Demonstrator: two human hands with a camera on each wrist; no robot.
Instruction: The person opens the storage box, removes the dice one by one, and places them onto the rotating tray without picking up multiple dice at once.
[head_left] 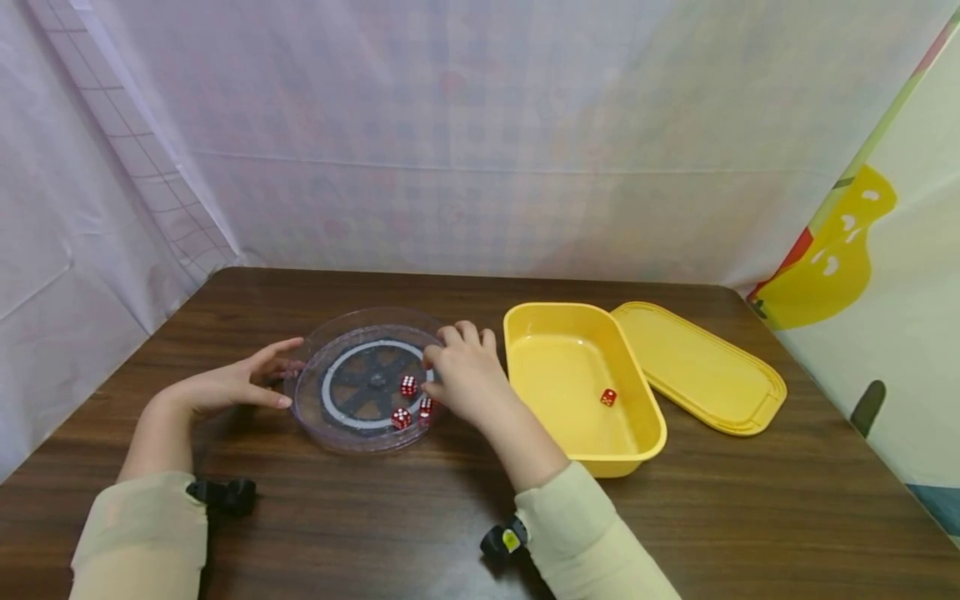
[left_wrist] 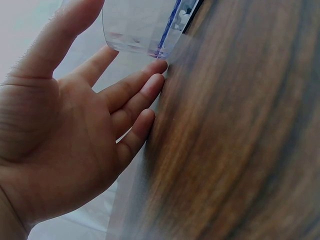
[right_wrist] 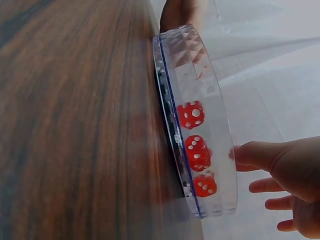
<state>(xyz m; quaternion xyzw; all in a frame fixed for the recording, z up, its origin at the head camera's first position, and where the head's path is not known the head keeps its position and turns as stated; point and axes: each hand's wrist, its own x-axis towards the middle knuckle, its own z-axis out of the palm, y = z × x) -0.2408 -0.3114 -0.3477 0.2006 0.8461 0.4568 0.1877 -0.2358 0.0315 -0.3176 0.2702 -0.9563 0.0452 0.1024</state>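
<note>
A round clear plastic dish with a dark spoked base and a white ring holds several red dice with white dots, grouped at its right side. My left hand is at the dish's left side, thumb and fingers spread, fingertips right at the wall and low by the table in the left wrist view. At the right rim is my right hand, its fingers loosely bent above the edge. The right wrist view shows the right hand's foremost fingertip at the rim, beside the dice, with nothing visible in the hand.
Right of the dish stands a yellow rectangular container with one red die inside. A yellow lid lies flat behind it to the right. The brown wooden table backs onto a pale hanging cloth.
</note>
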